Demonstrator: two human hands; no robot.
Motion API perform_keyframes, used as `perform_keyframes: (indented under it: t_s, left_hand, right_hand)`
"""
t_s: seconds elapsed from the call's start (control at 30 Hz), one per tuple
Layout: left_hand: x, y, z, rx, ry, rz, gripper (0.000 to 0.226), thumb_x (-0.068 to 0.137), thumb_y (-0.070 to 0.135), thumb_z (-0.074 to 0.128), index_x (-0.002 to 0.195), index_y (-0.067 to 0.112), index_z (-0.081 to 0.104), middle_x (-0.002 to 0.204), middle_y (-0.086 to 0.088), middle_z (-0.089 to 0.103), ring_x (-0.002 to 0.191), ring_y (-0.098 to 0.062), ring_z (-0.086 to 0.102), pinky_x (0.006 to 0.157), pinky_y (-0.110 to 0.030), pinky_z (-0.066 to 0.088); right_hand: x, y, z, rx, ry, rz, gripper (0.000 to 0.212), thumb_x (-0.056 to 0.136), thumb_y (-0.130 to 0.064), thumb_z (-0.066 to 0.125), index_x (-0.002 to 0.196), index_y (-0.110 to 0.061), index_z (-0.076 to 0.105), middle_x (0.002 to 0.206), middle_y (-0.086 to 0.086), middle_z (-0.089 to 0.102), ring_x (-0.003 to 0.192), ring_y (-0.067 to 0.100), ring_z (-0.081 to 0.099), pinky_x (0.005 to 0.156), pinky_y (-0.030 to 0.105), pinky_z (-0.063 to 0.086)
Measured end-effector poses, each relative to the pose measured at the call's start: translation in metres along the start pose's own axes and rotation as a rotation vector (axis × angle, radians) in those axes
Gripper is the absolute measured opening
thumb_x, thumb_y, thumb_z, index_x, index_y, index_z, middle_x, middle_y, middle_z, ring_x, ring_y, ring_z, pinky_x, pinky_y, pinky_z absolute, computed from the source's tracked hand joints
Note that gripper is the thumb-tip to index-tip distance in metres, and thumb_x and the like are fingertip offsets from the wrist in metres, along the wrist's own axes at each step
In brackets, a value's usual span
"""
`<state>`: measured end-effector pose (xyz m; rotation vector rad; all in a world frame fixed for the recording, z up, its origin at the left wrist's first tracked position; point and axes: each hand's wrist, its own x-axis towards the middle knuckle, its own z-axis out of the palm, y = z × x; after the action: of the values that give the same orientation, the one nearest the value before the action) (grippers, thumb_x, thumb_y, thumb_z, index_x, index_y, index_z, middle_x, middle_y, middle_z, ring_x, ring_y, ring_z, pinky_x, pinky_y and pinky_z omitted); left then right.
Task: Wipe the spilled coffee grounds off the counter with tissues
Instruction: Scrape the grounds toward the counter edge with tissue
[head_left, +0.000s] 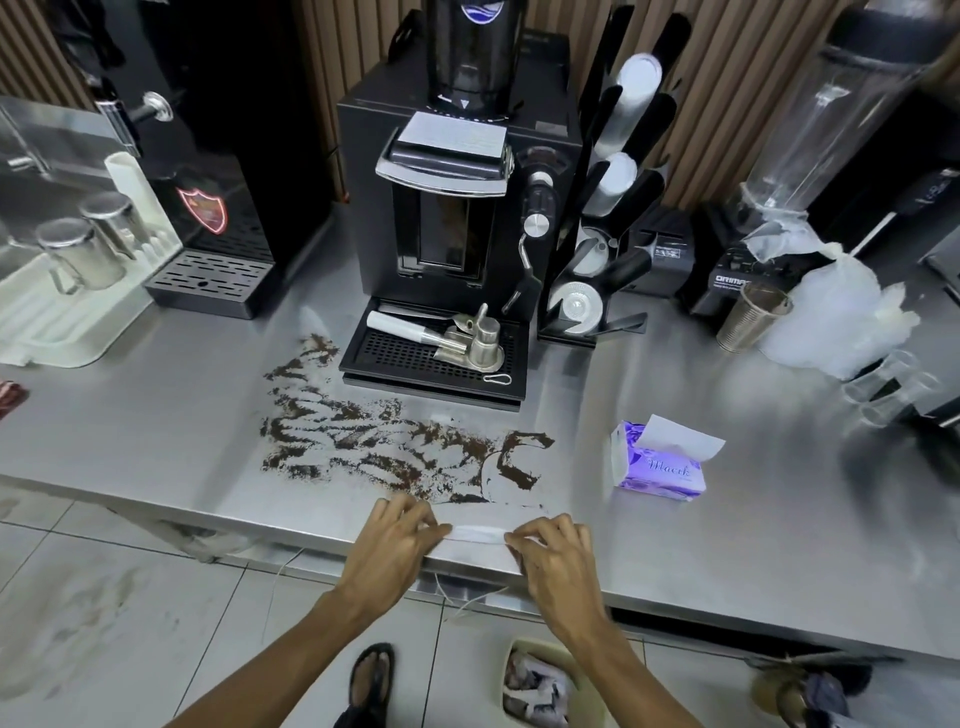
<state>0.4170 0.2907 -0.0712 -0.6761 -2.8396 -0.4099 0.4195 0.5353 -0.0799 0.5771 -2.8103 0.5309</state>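
Note:
Dark coffee grounds (384, 441) lie smeared in streaks across the steel counter (156, 415), in front of the black coffee machine (447, 208). Both of my hands hover over the counter's front edge and hold one white tissue (478, 534) stretched between them. My left hand (400, 540) pinches its left end and my right hand (558, 551) pinches its right end. The tissue is just nearer to me than the grounds. A purple tissue pack (660, 462) with a sheet sticking up lies to the right of the spill.
The machine's drip tray (431, 364) with a metal tamper sits behind the spill. A cup dispenser (602, 218), blender (769, 208), metal cup (753, 322) and plastic bag stand right; a drying rack (67, 301) stands left. A small bin (540, 686) with used tissues sits on the floor.

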Motion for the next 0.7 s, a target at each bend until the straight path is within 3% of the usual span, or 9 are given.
perform_keyframes:
  t_s: [0.1, 0.27, 0.37, 0.43, 0.57, 0.63, 0.7]
  left_hand:
    - [0.018, -0.001, -0.002, -0.034, 0.051, -0.002, 0.020, 0.081, 0.020, 0.075, 0.099, 0.028, 0.076, 0.088, 0.010, 0.063, 0.084, -0.013, 0.043, 0.063, -0.028, 0.042]
    - [0.055, -0.015, -0.017, -0.265, 0.027, -0.007, 0.028, 0.078, 0.013, 0.076, 0.102, 0.027, 0.076, 0.091, 0.010, 0.066, 0.086, -0.013, 0.052, 0.071, -0.029, 0.046]
    - [0.093, -0.025, -0.017, -0.328, -0.042, 0.043, 0.027, 0.083, 0.008, 0.073, 0.106, 0.021, 0.075, 0.097, 0.003, 0.068, 0.082, -0.011, 0.062, 0.073, -0.029, 0.057]
    - [0.121, -0.027, -0.017, -0.304, -0.081, 0.113, 0.027, 0.085, 0.007, 0.070, 0.110, 0.018, 0.073, 0.103, -0.002, 0.068, 0.082, -0.015, 0.066, 0.072, -0.032, 0.059]
    - [0.168, -0.031, -0.011, -0.221, -0.205, 0.217, 0.025, 0.100, 0.028, 0.046, 0.113, 0.016, 0.064, 0.115, -0.004, 0.060, 0.101, -0.020, 0.055, 0.086, -0.036, 0.048]
    - [0.188, -0.035, -0.004, -0.092, -0.232, 0.272, 0.020, 0.094, 0.023, 0.060, 0.111, 0.014, 0.066, 0.114, -0.004, 0.059, 0.100, -0.021, 0.054, 0.084, -0.033, 0.048]
    - [0.200, -0.040, 0.008, 0.006, -0.240, 0.380, 0.029, 0.074, 0.017, 0.082, 0.101, 0.014, 0.071, 0.104, -0.002, 0.063, 0.087, -0.017, 0.058, 0.071, -0.027, 0.052]
  right_hand:
    - [0.015, 0.002, -0.006, 0.030, 0.098, 0.074, 0.026, 0.076, -0.009, 0.078, 0.096, -0.025, 0.076, 0.091, -0.012, 0.066, 0.083, 0.012, 0.048, 0.072, 0.026, 0.033]
    - [0.024, 0.011, -0.025, 0.072, 0.240, 0.201, 0.020, 0.086, -0.015, 0.067, 0.102, -0.022, 0.075, 0.089, -0.009, 0.066, 0.084, 0.011, 0.053, 0.076, 0.024, 0.039]
    - [0.036, 0.014, -0.021, 0.103, 0.254, 0.298, 0.023, 0.084, -0.001, 0.066, 0.101, -0.014, 0.075, 0.091, -0.002, 0.066, 0.080, 0.006, 0.057, 0.082, 0.003, 0.038]
    - [0.047, 0.019, -0.017, 0.088, 0.253, 0.353, 0.025, 0.083, 0.002, 0.066, 0.102, -0.013, 0.074, 0.097, -0.001, 0.067, 0.083, 0.002, 0.055, 0.084, -0.001, 0.036]
    - [0.083, 0.032, -0.019, -0.042, 0.235, 0.400, 0.030, 0.076, 0.006, 0.072, 0.098, -0.014, 0.075, 0.100, 0.001, 0.069, 0.083, 0.019, 0.063, 0.070, 0.029, 0.057]
    - [0.106, 0.040, -0.023, -0.107, 0.265, 0.393, 0.021, 0.076, 0.003, 0.071, 0.092, -0.011, 0.076, 0.095, 0.004, 0.069, 0.078, 0.024, 0.062, 0.069, 0.032, 0.056]
    - [0.122, 0.050, -0.024, -0.155, 0.249, 0.401, 0.013, 0.077, -0.006, 0.071, 0.089, -0.010, 0.076, 0.093, 0.005, 0.069, 0.078, 0.027, 0.062, 0.070, 0.034, 0.054]
